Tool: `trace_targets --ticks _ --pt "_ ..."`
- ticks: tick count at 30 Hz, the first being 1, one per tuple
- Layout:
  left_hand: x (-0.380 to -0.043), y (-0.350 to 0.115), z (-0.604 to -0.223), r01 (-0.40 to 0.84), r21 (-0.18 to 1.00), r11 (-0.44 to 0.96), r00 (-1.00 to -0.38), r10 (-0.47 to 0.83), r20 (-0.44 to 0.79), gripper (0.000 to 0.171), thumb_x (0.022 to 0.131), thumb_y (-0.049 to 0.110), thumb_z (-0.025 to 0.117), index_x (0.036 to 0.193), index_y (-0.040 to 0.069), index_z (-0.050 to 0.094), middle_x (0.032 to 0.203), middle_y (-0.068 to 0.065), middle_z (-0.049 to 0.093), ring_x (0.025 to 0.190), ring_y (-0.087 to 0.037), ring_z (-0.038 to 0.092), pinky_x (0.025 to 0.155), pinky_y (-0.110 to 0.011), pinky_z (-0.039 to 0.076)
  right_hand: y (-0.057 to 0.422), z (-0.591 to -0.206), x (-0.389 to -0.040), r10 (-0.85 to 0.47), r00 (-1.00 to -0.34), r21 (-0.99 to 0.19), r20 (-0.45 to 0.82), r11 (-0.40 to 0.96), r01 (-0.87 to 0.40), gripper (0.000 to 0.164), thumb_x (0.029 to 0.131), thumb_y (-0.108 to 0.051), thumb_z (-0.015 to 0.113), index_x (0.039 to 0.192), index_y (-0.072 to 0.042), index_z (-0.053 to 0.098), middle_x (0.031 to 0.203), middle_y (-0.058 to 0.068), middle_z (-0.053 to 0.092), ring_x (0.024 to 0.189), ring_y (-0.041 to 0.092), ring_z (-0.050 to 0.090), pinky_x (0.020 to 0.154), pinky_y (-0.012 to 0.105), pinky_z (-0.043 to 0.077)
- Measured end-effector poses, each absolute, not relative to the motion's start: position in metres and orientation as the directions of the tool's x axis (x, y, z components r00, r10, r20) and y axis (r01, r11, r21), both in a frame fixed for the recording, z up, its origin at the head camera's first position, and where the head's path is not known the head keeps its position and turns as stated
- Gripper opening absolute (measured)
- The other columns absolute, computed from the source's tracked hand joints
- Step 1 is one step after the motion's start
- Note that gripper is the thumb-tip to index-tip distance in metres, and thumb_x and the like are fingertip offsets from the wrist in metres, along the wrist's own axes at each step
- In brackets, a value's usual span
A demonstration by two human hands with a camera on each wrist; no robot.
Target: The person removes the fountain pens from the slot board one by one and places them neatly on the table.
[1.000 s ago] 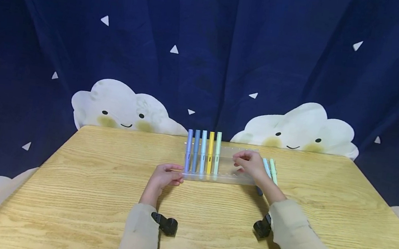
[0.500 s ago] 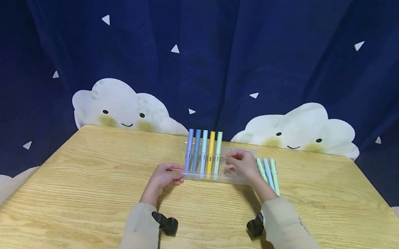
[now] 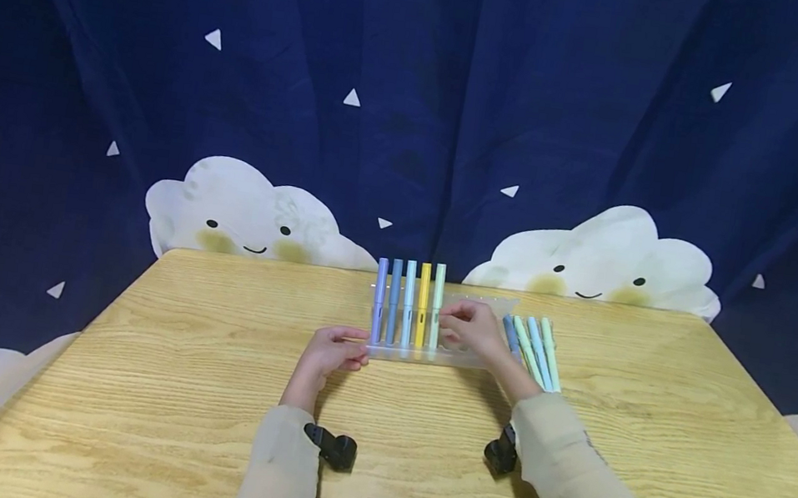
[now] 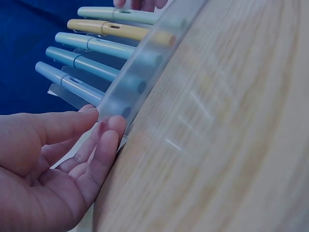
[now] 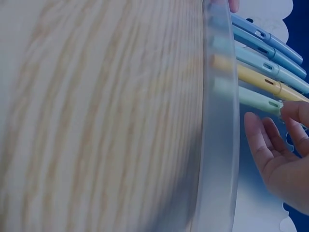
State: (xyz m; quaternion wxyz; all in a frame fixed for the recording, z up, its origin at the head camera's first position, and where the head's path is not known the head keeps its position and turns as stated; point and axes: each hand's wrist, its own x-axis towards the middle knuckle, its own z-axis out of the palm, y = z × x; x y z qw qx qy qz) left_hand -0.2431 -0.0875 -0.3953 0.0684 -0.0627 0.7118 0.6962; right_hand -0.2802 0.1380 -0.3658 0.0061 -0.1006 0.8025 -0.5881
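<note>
Along the near side of the wooden surface (image 3: 161,386), two pale sleeves (image 3: 282,469) extend forward, each with a black camera (image 3: 339,451) at the cuff. Beyond the cuffs, the left hand (image 3: 333,350) is positioned at the left end of a clear rack (image 3: 445,358). Its grip is nearly closed, with thumb and fingertips pinching the rack end. The right hand (image 3: 473,328) is located over the right half of the rack. Its grip is partly open, with fingers bent and nothing visible between them; the fingertips are at the light green pen (image 3: 439,288), and contact cannot be confirmed.

Five pens stand side by side in the rack. From left to right: purple pen (image 3: 379,301), blue pen (image 3: 393,303), light blue pen (image 3: 407,305), yellow pen (image 3: 422,307), light green pen. Beside the right end, four loose pens (image 3: 541,352) lie close together, partly covered by the right hand and wrist. Behind the surface hangs a dark blue curtain (image 3: 395,47) printed with white clouds (image 3: 253,209) and triangles (image 3: 352,97).
</note>
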Motion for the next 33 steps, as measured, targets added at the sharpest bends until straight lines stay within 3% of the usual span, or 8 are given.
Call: trace_targets --ticks 12,17,25,33 --pt "-0.243 -0.088 -0.395 -0.186 0.982 0.028 -0.982 0.017 -0.187 0.022 0.082 -0.008 0.057 0.103 -0.01 0.059 0.067 -0.009 0.061 0.056 -0.013 0.058 0.055 -0.022 0.051 0.128 -0.367 -0.28 -0.189 -0.975 -0.939 0.118 0.299 -0.172 0.016 0.083 0.001 0.058 0.094 0.012 0.06 0.084 0.016 0.061 0.063 0.019 0.054 0.059 0.033 0.053" --pt "-0.243 -0.088 -0.394 -0.187 0.982 0.034 -0.982 0.009 -0.188 0.021 0.081 -0.007 0.057 0.103 -0.01 0.059 0.066 -0.008 0.061 0.056 -0.013 0.058 0.054 -0.022 0.05 0.128 -0.367 -0.281 -0.211 -0.968 -0.933 0.138 0.301 -0.199 0.018 0.083 0.001 0.057 0.097 0.012 0.06 0.09 0.018 0.061 0.065 0.018 0.054 0.053 0.028 0.051" --pt "-0.244 -0.088 -0.395 -0.181 0.983 0.032 -0.983 0.014 -0.181 0.022 0.081 -0.007 0.058 0.103 -0.011 0.059 0.068 -0.009 0.061 0.057 -0.013 0.058 0.055 -0.023 0.051 0.126 -0.365 -0.278 -0.224 -0.962 -0.942 0.158 0.257 -0.214 0.018 0.083 0.004 0.056 0.097 0.015 0.058 0.089 0.023 0.06 0.053 0.012 0.048 0.046 0.023 0.044" --pt "-0.243 -0.088 -0.396 -0.184 0.983 0.023 -0.983 0.015 -0.185 0.022 0.081 -0.008 0.058 0.102 -0.011 0.059 0.066 -0.009 0.061 0.056 -0.013 0.058 0.054 -0.021 0.05 0.127 -0.363 -0.276 -0.214 -0.954 -0.919 0.211 0.291 -0.268 0.015 0.084 0.004 0.056 0.095 0.013 0.06 0.095 0.022 0.06 0.06 0.018 0.052 0.049 0.026 0.047"
